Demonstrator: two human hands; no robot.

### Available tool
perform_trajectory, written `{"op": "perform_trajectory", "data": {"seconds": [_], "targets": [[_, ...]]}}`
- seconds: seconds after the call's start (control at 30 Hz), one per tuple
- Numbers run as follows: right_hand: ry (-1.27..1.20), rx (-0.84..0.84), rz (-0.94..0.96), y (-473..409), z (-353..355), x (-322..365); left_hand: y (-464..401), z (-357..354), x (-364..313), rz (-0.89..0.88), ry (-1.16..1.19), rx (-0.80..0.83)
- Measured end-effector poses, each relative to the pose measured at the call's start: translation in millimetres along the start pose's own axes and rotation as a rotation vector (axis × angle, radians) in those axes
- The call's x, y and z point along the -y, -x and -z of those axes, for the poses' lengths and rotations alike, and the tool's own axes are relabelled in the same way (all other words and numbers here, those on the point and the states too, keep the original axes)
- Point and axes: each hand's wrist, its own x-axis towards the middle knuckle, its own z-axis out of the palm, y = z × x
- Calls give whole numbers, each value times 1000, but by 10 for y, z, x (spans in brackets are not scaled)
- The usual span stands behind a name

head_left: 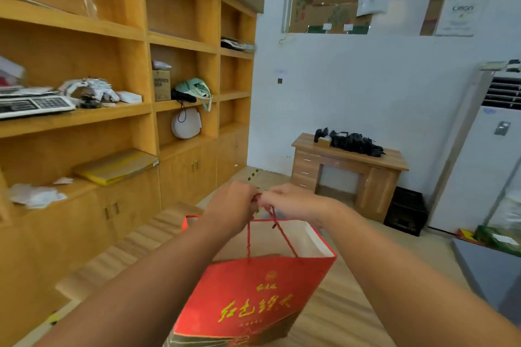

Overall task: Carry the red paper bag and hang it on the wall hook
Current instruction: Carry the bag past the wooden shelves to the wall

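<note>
A red paper bag (253,298) with gold lettering hangs in front of me, low in the middle of the view, its mouth open and its white inside showing. My left hand (231,204) and my right hand (290,200) are side by side above it, both closed on its red rope handles (279,229). A small dark wall hook (280,81) sits on the white wall ahead, under a small white label. It is well above and beyond the bag.
Tall wooden shelves (180,42) with cabinets run along the left, holding a scale, boxes and bags. A wooden desk (349,172) with black items stands against the far wall; a black crate (406,210) and a white standing air conditioner (485,166) are to the right.
</note>
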Motion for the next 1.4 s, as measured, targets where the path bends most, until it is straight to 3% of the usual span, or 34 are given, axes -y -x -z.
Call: {"op": "perform_trajectory", "data": {"seconds": [0.17, 0.23, 0.3, 0.33, 0.47, 0.53, 0.63, 0.87, 1.4], "targets": [[206, -4, 265, -416, -626, 229, 385, 268, 501, 169, -80, -29], [417, -140, 358, -583, -857, 310, 573, 436, 645, 215, -159, -37], [700, -344, 570, -681, -1008, 405, 806, 621, 806, 255, -286, -40], [754, -370, 671, -725, -1065, 463, 937, 712, 899, 284, -333, -40], [522, 32, 783, -790, -1298, 769, 1552, 1042, 1220, 375, -336, -62], [440, 133, 813, -757, -1496, 948, 1859, 1174, 1338, 396, -377, -33], [462, 141, 957, -675, -1868, 1218, 2305, 1369, 1469, 496, -416, -36], [732, -66, 1359, -729, -2879, 1768, 3228, 1675, 1709, 685, -503, -11], [697, 71, 1320, -1011, -4112, 2898, 4102, 2316, 2913, 766, -544, -5]]}}
